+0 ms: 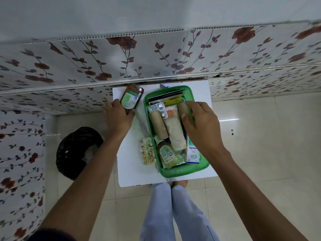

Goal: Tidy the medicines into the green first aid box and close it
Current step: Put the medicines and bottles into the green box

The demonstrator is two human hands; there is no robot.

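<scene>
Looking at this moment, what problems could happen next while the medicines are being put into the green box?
The green first aid box already looks full, so the brown bottle in the left hand may not fit and the lid might not close. The gold blister strips lie outside the box and could be forgotten. The right hand, pressing a roll, may push items out.
</scene>
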